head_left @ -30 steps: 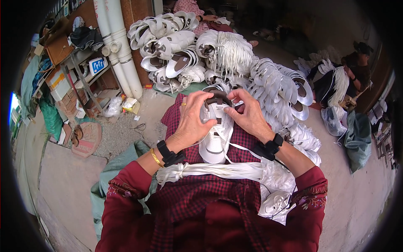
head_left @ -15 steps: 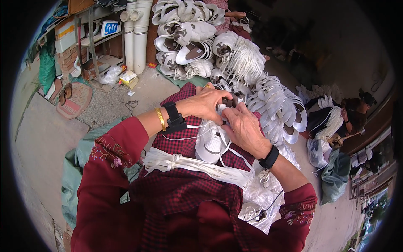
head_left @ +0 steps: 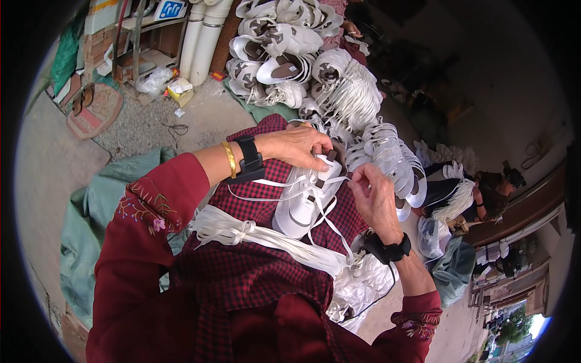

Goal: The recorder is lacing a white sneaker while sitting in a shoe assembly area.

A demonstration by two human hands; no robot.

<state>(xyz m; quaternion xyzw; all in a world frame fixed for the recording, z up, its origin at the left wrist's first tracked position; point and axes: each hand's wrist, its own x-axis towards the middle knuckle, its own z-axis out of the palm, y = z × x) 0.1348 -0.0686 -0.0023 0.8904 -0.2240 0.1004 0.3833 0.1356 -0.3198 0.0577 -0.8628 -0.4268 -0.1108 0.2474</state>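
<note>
On my checked lap lies a white shoe (head_left: pixel 295 213) with its toe toward me, partly laced. My left hand (head_left: pixel 295 146) is closed on the shoe near its tongue and ankle opening, with thumb and fingers on the upper. At the shoe's right side my right hand (head_left: pixel 375 196) pinches a flat white shoelace (head_left: pixel 336 179) drawn out from the eyelets. Loose lace ends trail left under my left wrist and down over the toe. Across my lap, just below the shoe, rests a tied bundle of white shoelaces (head_left: pixel 272 239).
Stacked white shoe uppers (head_left: pixel 287 69) rise ahead, with more (head_left: pixel 387 151) to the right. White pieces (head_left: pixel 363 281) lie by my right thigh. Green sheeting (head_left: pixel 103 212) spreads at left. Another person (head_left: pixel 493 193) sits at far right, holding white strands. White pipes (head_left: pixel 206 45) stand at upper left.
My right hand has moved away from the tongue to the right and now holds a lace end out. My left hand stays at the shoe, whose lacing is now more visible. The view has shifted slightly.
</note>
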